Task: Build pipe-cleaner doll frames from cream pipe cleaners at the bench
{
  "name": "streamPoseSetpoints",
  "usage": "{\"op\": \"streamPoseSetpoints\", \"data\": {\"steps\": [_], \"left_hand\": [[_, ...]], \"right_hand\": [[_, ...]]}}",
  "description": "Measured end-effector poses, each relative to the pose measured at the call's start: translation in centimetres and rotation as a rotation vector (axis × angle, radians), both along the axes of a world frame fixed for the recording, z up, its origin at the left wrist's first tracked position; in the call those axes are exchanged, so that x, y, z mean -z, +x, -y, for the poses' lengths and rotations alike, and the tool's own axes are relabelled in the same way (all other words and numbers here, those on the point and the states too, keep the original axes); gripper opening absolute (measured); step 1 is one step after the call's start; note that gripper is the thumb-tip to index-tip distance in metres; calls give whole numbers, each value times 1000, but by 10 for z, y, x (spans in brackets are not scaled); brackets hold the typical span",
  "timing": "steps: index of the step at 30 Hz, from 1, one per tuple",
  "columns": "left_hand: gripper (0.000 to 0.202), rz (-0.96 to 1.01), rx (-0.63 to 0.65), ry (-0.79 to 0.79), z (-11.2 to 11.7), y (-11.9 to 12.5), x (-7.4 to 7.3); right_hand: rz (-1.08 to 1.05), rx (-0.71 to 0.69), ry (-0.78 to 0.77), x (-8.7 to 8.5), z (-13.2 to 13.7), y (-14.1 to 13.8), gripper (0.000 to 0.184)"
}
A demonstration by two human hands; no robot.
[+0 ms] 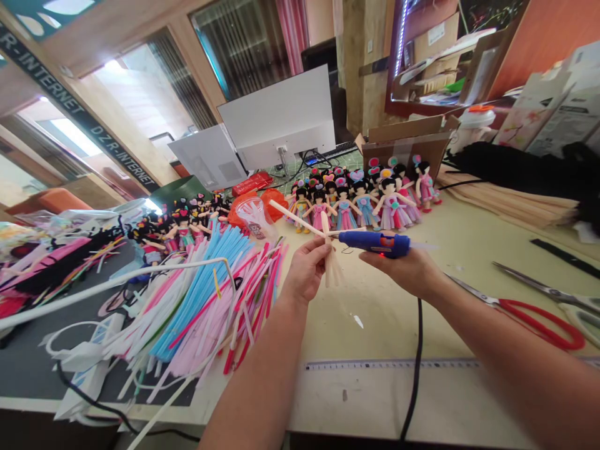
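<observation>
The left hand (307, 269) pinches crossed cream pipe cleaners (304, 223) between its fingers while the right hand (410, 269) grips a blue glue gun (375, 243).

A pink curtain (291, 34) hangs beside what seems a window (241, 47).

From where I stand: dark band (88, 121) at upper left, pale capitals. Reads "R-INTERNET", then "DZ R-INTERNET". Ruler strip (375, 364) along the near tabletop: graduation marks visible, numerals too small to read. Blue glue gun (349, 241): small label on its side, illegible. White label (435, 34) on a cardboard box, upper right: print illegible. Red packet (252, 183) by the monitor: pale lettering, blurred.
</observation>
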State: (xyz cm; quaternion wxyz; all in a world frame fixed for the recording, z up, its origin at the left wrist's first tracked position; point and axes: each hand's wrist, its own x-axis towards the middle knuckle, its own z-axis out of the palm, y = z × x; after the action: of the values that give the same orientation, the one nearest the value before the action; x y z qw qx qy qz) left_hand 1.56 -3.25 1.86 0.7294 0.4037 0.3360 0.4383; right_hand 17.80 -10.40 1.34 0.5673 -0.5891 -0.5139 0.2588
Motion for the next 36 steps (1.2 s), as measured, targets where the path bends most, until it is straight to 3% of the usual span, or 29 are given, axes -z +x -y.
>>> {"op": "streamPoseSetpoints", "data": {"steps": [27,36], "left_hand": [[22,-12,-1,12,0,-1,0],[27,-3,-19,1,-2,-1,1]], "right_hand": [[38,1,15,2,0,0,21],[352,47,73,7,4,3,24]]}}
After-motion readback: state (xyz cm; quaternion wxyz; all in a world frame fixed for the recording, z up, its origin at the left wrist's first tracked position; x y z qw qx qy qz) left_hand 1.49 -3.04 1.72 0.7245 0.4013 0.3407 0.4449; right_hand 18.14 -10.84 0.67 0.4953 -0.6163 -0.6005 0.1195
